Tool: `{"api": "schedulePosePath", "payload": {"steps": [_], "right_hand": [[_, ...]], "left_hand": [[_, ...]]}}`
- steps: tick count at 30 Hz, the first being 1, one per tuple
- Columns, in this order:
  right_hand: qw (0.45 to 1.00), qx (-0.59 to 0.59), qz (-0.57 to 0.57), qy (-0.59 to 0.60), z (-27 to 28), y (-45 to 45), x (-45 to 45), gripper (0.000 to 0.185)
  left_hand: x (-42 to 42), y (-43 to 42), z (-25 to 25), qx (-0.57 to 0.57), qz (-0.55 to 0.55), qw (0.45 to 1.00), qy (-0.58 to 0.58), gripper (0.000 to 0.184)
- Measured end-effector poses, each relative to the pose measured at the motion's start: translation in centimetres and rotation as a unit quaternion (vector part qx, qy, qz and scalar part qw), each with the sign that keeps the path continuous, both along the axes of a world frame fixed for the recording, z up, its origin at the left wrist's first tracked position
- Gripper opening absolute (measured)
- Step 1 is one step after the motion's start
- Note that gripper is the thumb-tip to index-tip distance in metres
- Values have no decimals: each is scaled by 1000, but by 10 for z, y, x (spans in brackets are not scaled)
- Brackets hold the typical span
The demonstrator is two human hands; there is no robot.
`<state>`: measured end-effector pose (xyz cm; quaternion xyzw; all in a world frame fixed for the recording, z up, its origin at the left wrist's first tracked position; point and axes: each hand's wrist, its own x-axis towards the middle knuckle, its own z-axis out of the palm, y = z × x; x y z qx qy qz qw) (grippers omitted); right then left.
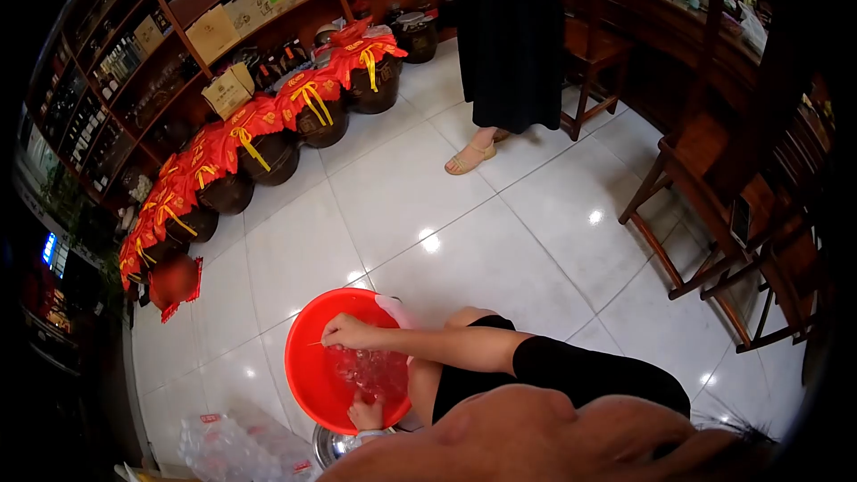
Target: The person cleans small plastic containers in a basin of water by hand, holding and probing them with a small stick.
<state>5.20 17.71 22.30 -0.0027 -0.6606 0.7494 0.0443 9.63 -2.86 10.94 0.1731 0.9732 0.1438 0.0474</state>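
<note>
A red plastic basin (299, 375) stands on the tiled floor by my bent knees. Over its middle is my right hand (350, 332), closed with fingertips pinched on a thin pale stick (314, 343) that points left. Clear, crinkled plastic pieces (379, 370) lie in the basin below that wrist; their exact kind is hard to make out. Low inside the basin, my left hand (364, 412) has its fingers closed against the clear plastic, with a light band at the wrist. Part of that arm is hidden at the bottom.
A shiny metal bowl (328, 448) sits beside the basin, near a clear bag of pale items (237, 448). Dark jars (268, 159) with red covers line the shelves (178, 31). Another person (509, 45) stands ahead; wooden chairs (696, 152) are at right.
</note>
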Motion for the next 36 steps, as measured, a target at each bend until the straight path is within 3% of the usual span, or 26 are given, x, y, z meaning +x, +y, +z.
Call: {"api": "schedulePosePath", "payload": {"steps": [2, 5, 11, 17, 18, 20, 36], "right_hand": [[1000, 3, -13, 9, -6, -2, -1, 15], [1000, 17, -8, 9, -9, -6, -1, 15], [998, 53, 6, -19, 0, -7, 10, 15], [995, 97, -9, -21, -7, -11, 7, 16], [994, 110, -21, 9, -8, -11, 5, 16], [994, 110, -4, -22, -6, -9, 5, 16], [989, 144, 8, -18, -3, -12, 10, 14]], "left_hand": [[2, 2, 10, 57, 57, 996, -39, 52], [-2, -3, 5, 88, 49, 994, -42, 54], [0, 7, 25, 31, 46, 993, -109, 54], [-25, -19, -61, -104, 37, 988, -110, 56], [-22, -12, -42, -106, 35, 988, -106, 56], [-9, -3, -9, -5, 20, 994, -104, 57], [-1, 0, 4, 50, 66, 992, -96, 60]]}}
